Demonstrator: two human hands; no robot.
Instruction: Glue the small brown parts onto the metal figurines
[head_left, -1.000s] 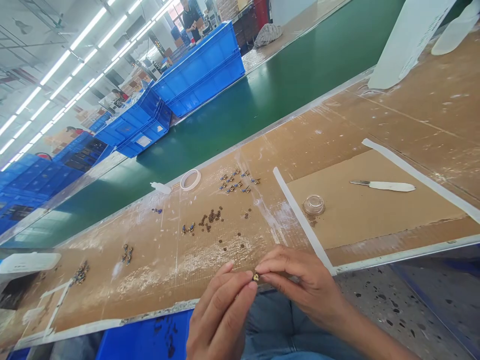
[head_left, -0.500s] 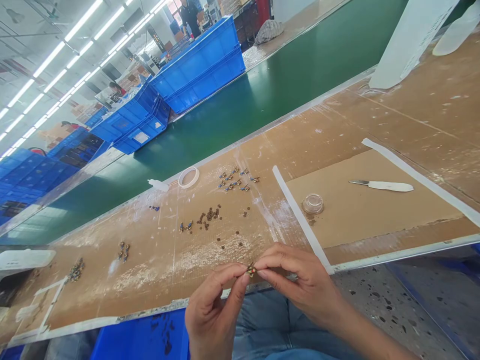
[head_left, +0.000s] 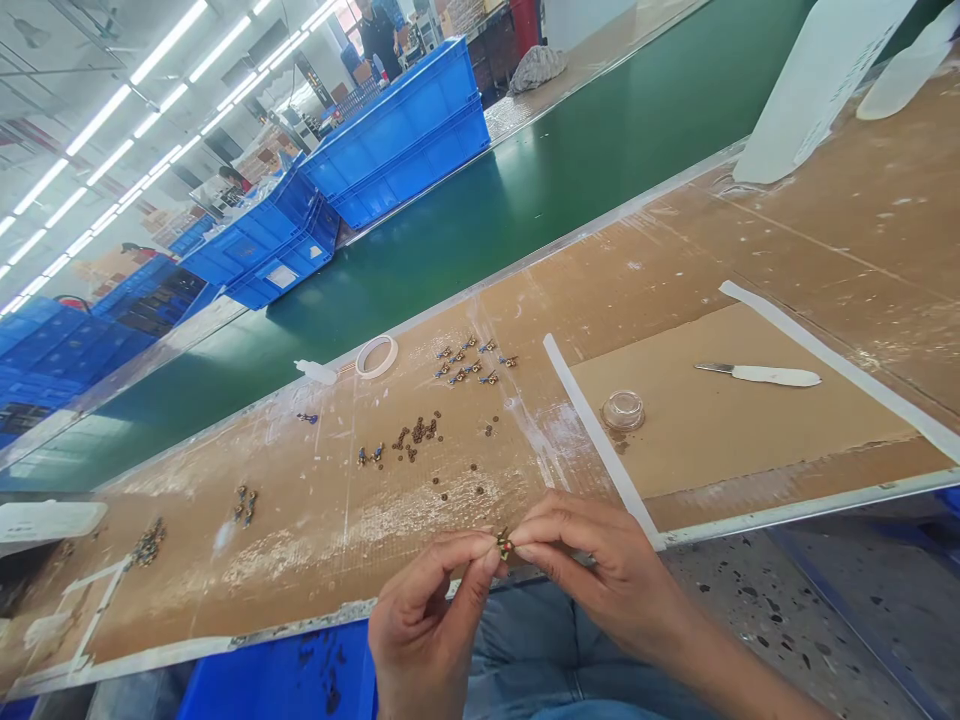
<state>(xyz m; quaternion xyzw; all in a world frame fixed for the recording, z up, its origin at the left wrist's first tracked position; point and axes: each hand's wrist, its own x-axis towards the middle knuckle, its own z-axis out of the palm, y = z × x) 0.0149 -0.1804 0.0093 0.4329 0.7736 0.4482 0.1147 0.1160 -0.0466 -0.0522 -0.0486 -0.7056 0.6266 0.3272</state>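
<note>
Both hands meet at the near edge of the table, pinching one small gold-and-dark metal part [head_left: 504, 546] with a speck of red on it. My left hand [head_left: 435, 600] grips it between thumb and forefinger from the left. From the right, the thumb and forefinger of my right hand [head_left: 600, 560] close on the same part. Its exact shape is partly hidden by the fingertips. Beyond the hands lie a loose pile of small brown rings [head_left: 418, 432] and several scattered ones. Farther back sits a group of small blue-and-gold parts [head_left: 474, 362].
A roll of tape [head_left: 376, 356] and a small white bottle [head_left: 316, 372] lie by the green belt [head_left: 555, 190]. To the right are a clear round cup [head_left: 623, 410] and a white-handled knife [head_left: 776, 376] on cardboard. Blue crates [head_left: 397, 130] stand across the belt. A blue bin [head_left: 277, 680] is below the table.
The small part has turned slightly between my fingertips. Both hands keep nearly the same place and grip; the things on the table have not moved.
</note>
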